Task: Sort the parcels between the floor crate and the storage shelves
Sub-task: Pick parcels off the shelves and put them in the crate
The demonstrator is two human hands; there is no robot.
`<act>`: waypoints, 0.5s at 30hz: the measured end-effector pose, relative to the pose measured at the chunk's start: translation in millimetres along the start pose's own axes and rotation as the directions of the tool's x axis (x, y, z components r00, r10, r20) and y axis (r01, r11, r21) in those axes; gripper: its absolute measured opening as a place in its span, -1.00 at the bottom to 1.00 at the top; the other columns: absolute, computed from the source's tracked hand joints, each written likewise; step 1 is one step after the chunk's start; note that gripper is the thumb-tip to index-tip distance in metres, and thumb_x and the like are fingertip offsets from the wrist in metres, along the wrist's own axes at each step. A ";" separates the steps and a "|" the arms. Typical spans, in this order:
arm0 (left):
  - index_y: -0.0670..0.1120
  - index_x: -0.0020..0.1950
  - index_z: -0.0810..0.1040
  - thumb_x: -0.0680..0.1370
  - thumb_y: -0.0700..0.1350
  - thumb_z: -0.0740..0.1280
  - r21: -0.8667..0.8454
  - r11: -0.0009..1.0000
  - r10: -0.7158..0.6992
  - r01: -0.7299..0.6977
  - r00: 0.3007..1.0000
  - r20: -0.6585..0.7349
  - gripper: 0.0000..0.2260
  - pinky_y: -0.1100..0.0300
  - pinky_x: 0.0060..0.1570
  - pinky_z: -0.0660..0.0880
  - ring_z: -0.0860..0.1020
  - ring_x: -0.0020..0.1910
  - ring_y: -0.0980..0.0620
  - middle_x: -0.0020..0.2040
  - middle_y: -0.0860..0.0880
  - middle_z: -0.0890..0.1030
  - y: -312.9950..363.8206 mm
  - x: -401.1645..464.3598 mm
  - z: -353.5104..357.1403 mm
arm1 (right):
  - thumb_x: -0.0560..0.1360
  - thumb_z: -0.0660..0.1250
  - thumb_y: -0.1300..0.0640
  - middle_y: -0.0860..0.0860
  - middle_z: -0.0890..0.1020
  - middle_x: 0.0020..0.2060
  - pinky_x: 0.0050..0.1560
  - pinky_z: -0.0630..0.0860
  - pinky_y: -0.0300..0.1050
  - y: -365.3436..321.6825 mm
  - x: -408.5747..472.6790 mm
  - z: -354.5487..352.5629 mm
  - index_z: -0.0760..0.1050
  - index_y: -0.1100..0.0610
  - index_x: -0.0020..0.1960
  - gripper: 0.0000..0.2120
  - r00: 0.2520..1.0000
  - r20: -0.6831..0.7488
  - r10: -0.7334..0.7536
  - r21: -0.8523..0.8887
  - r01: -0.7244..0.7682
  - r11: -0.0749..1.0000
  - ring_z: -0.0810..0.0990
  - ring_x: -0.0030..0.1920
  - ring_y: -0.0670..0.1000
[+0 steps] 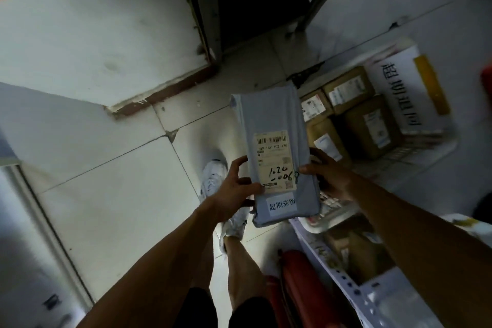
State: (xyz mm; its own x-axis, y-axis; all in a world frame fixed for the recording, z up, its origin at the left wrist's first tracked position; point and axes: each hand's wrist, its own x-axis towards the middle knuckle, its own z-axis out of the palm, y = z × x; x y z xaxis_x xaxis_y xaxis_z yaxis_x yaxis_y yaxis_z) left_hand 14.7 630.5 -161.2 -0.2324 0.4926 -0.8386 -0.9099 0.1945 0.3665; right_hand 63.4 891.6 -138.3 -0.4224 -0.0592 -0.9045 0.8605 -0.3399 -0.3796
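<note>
1. The pale tiled floor (111, 194) is taking up most of what I'm seeing, with dark grout lines running across it at a slant.
2. Over on the right there's a white plastic floor crate (415, 165) sitting on those tiles, and brown cardboard boxes (370, 125) with printed labels are lying packed inside it. A white sheet with big printed characters (399, 93) is leaning across the crate's far side.
3. A white perforated metal shelf frame (354, 290) is running along the bottom right, with more brown boxes sitting under it, kinda dark in there.
4. Something red and rounded (300, 282) is lying on the floor next to that frame, can't tell what it is.
5. The main thing: a long grey plastic mailer parcel (271, 120) is being held up in the air over the floor, just left of the crate. It's carrying a white shipping label with a barcode and handwritten digits (275, 161), and a smaller white sticker (282, 204) below it.
6. The left hand (234, 186) is gripping the parcel's left edge, thumb curling over onto the label's bottom corner.
7. The right hand (330, 176) is clamping the right edge, thumb on top, fingers wrapping underneath.
8. White sneakers (213, 176) are showing below the parcel.
</note>
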 end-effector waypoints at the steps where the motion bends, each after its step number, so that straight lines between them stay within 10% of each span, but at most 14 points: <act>1: 0.33 0.28 0.30 0.37 -0.27 0.50 0.006 1.000 -0.020 0.020 1.000 0.013 -0.30 -0.07 -0.11 0.66 0.71 0.05 -0.11 0.05 -0.10 0.73 1.2 6.4 5.2 | 0.30 0.58 0.23 0.13 0.70 0.13 -0.05 0.68 0.02 -1.9 -1.2 -7.4 0.52 0.04 0.29 -0.41 1.000 0.031 -0.001 -0.019 0.001 1.000 0.72 0.09 0.14; 6: 0.15 0.41 0.30 0.39 -0.30 0.52 0.063 0.992 -0.111 0.107 0.992 0.060 -0.28 -0.26 -0.01 0.64 0.69 0.09 -0.15 0.08 -0.15 0.71 3.4 37.5 27.2 | 0.36 0.53 0.36 0.18 0.61 0.26 0.29 0.52 0.30 0.3 -1.2 -47.8 0.37 0.12 0.42 -0.30 0.993 -0.105 0.052 -0.104 -0.063 0.993 0.61 0.25 0.24; 15: -0.06 0.42 0.36 0.57 -0.31 0.41 0.197 0.979 -0.050 0.060 0.997 -0.056 -0.53 0.06 -0.05 0.68 0.64 0.15 -0.07 0.27 -0.17 0.61 13.4 104.3 65.9 | 0.16 0.57 0.34 0.18 0.58 0.26 0.05 0.63 0.06 30.3 62.8 -127.9 0.42 0.12 0.35 -0.21 0.973 -0.230 -0.015 -0.107 -0.010 0.994 0.61 0.22 0.15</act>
State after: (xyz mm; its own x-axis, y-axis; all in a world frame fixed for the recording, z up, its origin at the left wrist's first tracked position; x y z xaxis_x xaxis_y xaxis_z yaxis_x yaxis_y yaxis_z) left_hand 1.0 740.4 -217.1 -0.2053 0.4339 -0.8773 -0.8368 0.3871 0.3873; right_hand 99.4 997.7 -231.5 -0.3583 0.1628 -0.9193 0.8902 -0.2370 -0.3889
